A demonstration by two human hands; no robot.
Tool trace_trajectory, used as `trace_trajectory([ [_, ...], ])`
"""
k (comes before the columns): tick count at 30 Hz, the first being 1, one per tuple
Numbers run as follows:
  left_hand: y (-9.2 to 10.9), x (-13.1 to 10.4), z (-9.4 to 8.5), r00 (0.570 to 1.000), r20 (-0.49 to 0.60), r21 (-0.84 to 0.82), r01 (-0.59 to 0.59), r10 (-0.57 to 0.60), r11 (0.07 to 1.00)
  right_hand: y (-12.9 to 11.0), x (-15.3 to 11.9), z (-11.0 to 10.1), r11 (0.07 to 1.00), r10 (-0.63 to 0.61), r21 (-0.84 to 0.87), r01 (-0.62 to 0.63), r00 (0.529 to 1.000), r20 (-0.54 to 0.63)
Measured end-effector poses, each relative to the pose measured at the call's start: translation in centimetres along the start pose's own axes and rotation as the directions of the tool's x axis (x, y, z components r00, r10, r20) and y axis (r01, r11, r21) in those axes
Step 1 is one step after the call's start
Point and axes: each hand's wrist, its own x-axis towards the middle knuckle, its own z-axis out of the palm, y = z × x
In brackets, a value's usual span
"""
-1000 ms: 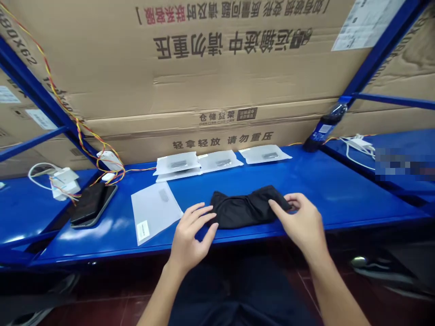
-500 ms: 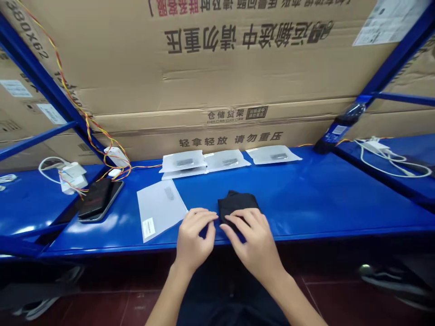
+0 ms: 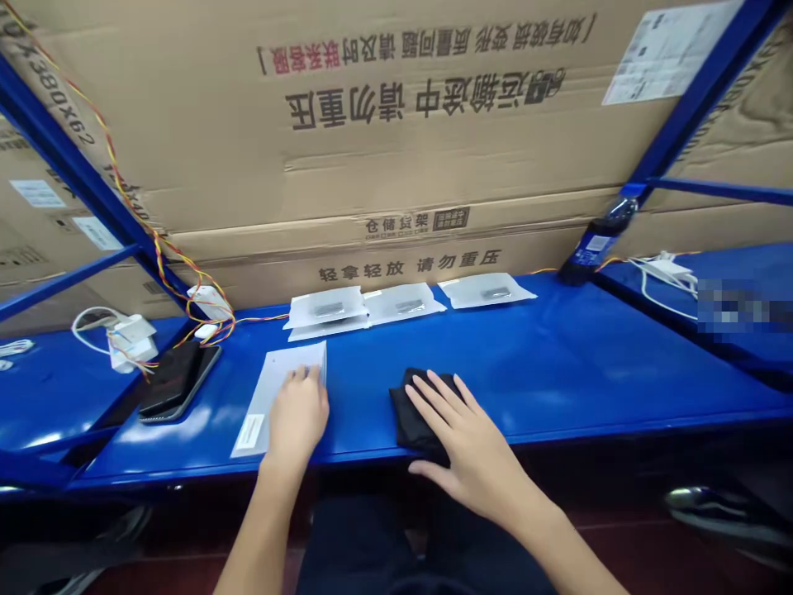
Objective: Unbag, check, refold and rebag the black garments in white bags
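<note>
Lower centre of frame: right hand (image 3: pixel 474 450) flat on folded black cloth (image 3: pixel 412 413), fingers (image 3: pixel 434 397) spread apart and pressing down, thumb out at near edge; not clamped on anything. Cloth on blue tabletop (image 3: pixel 557 364) close to front edge, folded to a small square, partly hidden under the palm.

Left of centre: left hand (image 3: pixel 297 417) palm-down on flat white bag (image 3: pixel 276 388), fingers together, tips touching bag's upper right part; no grip visible, just resting on top. Bag flat on tabletop, small label (image 3: pixel 251 430) near its lower left corner. Bag & cloth near each other, not touching, strip of bare blue between.

Behind, centre of frame, along back of tabletop: row of three sealed packets (image 3: pixel 402 302), each w/ sth dark inside; leftmost looks like a stack of two. All well apart from both hands.

Left of frame: dark phone (image 3: pixel 177 382) lying flat at tabletop's left end, just left of bag. Beyond it white chargers/adapters (image 3: pixel 127 339) w/ red-yellow twisted wires (image 3: pixel 154 240) running up along blue rack post.

Right of frame: dark bottle (image 3: pixel 598 240) leaning against the blue post, white cable (image 3: pixel 662 277) on neighbouring shelf. Blurred patch far right, can't tell what.

Top half: big cardboard cartons (image 3: pixel 402 149) w/ printed Chinese text, upside down on the largest.
</note>
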Motion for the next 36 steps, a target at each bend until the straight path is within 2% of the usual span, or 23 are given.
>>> trace_trajectory([
  [4, 0.5, -2.9, -1.9, 0.984, 0.103, -0.027, -0.144, 0.146, 0.989, 0.9, -1.9, -0.8, 0.988, -0.069, 0.137, 0.072, 0.997, -0.022],
  [6, 0.8, -4.0, -3.2, 0.957, 0.150, -0.040, -0.244, 0.247, 0.969, 0.8, -2.4, -1.4, 0.935, 0.080, 0.349, -0.053, 0.995, -0.065],
  [7, 1.1, -4.4, -3.8, 0.940, 0.168, -0.037, -0.294, 0.296, 0.955, 0.6, -2.5, -1.6, 0.860, 0.243, 0.482, -0.168, 0.965, -0.097],
  [8, 1.4, -4.7, -4.4, 0.926, 0.179, -0.024, -0.334, 0.332, 0.942, 0.5, -2.5, -1.9, 0.731, 0.443, 0.620, -0.285, 0.889, -0.113],
  [9, 1.7, -4.9, -4.9, 0.915, 0.187, -0.004, -0.364, 0.359, 0.931, 0.3, -2.5, -2.1, 0.551, 0.641, 0.751, -0.364, 0.761, -0.102],
  [10, 2.1, -5.0, -5.2, 0.903, 0.195, 0.013, -0.393, 0.383, 0.919, 0.1, -2.3, -2.3, 0.346, 0.799, 0.859, -0.378, 0.599, -0.058],
  [11, 2.4, -5.1, -5.4, 0.888, 0.205, 0.026, -0.425, 0.411, 0.905, 0.1, -2.1, -2.5, 0.151, 0.899, 0.931, -0.332, 0.438, 0.011],
  [12, 2.8, -5.0, -5.4, 0.874, 0.207, 0.037, -0.457, 0.440, 0.889, 0.1, -1.9, -2.7, -0.010, 0.944, 0.968, -0.252, 0.317, 0.093],
  [13, 3.1, -5.0, -5.2, 0.859, 0.205, 0.048, -0.488, 0.469, 0.872, 0.1, -1.8, -2.9, -0.130, 0.954, 0.977, -0.166, 0.248, 0.169],
  [15, 3.4, -4.8, -4.6, 0.819, 0.198, 0.062, -0.559, 0.539, 0.827, 0.3, -1.7, -3.5, -0.251, 0.942, 0.966, -0.055, 0.217, 0.257],
  [17, 3.7, -4.5, -3.7, 0.791, 0.179, 0.069, -0.603, 0.585, 0.794, 0.3, -1.8, -4.1, -0.241, 0.942, 0.970, -0.026, 0.234, 0.241],
  [19, 4.0, -4.3, -3.1, 0.769, 0.140, 0.042, -0.633, 0.623, 0.773, 0.0, -2.0, -4.6, -0.144, 0.961, 0.989, -0.025, 0.235, 0.146],
  [21, 4.6, -4.2, -3.1, 0.753, 0.075, -0.004, -0.656, 0.654, 0.755, -0.8, -2.2, -5.0, 0.018, 0.983, 0.998, -0.067, 0.182, -0.006],
  [23, 5.6, -4.1, -3.5, 0.738, 0.002, -0.063, -0.674, 0.675, 0.736, -1.7, -2.4, -5.1, 0.249, 0.967, 0.945, -0.212, 0.097, -0.234],
  [24, 6.1, -4.0, -3.9, 0.733, -0.026, -0.097, -0.679, 0.680, 0.728, -2.1, -2.5, -5.1, 0.389, 0.921, 0.871, -0.300, 0.108, -0.374],
  [25, 6.8, -3.9, -4.3, 0.725, -0.049, -0.138, -0.686, 0.687, 0.714, -2.4, -2.5, -5.1, 0.543, 0.839, 0.763, -0.352, 0.185, -0.512],
  [26, 7.4, -3.8, -4.8, 0.717, -0.063, -0.186, -0.692, 0.695, 0.697, -2.6, -2.5, -5.1, 0.704, 0.710, 0.626, -0.335, 0.320, -0.627],
  [27, 7.9, -3.7, -5.1, 0.708, -0.065, -0.240, -0.695, 0.703, 0.677, -2.6, -2.4, -5.0, 0.851, 0.520, 0.472, -0.230, 0.491, -0.699],
  [28, 8.4, -3.5, -5.5, 0.695, -0.059, -0.300, -0.697, 0.716, 0.652, -2.4, -2.2, -5.0, 0.945, 0.283, 0.321, -0.059, 0.639, -0.715],
  [29, 8.7, -3.4, -5.7, 0.679, -0.051, -0.360, -0.696, 0.732, 0.621, -2.0, -2.0, -5.0, 0.973, 0.046, 0.194, 0.122, 0.725, -0.687],
  [30, 8.9, -3.2, -5.8, 0.664, -0.041, -0.419, -0.690, 0.746, 0.591, -1.5, -1.7, -5.0, 0.959, -0.147, 0.099, 0.267, 0.762, -0.631],
  [32, 9.0, -2.9, -5.7, 0.650, -0.034, -0.503, -0.668, 0.759, 0.549, -0.3, -1.2, -5.0, 0.917, -0.351, -0.018, 0.398, 0.785, -0.511],
  [36, 8.6, -2.4, -4.6, 0.681, -0.046, -0.599, -0.604, 0.731, 0.525, 1.7, -0.6, -4.7, 0.915, -0.400, -0.125, 0.383, 0.828, -0.392],
])
